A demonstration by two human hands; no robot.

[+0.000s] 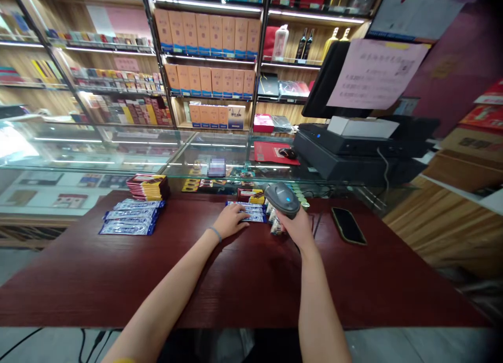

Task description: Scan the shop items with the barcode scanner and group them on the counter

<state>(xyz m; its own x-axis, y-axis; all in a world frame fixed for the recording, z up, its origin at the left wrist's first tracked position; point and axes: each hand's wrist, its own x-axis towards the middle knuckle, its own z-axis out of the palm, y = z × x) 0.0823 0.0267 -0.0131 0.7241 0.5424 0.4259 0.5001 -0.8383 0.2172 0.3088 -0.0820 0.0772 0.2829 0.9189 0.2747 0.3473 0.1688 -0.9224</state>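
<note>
My right hand (295, 228) is closed around the handle of a grey barcode scanner (282, 197) with a blue light, held over the far middle of the dark red counter (251, 284). My left hand (231, 219) lies flat with fingers stretched out on a stack of blue-and-white cartons (248, 211) just left of the scanner. Small packets (275, 226) lie under the scanner. Behind them sits a red-and-yellow carton (251, 195).
More blue-and-white cartons (129, 216) and a red-and-yellow stack (148, 186) lie at the counter's left. A black phone (348, 225) lies to the right. A glass display case (118, 148), a black till with monitor (353, 143) and stocked shelves (208, 64) stand behind.
</note>
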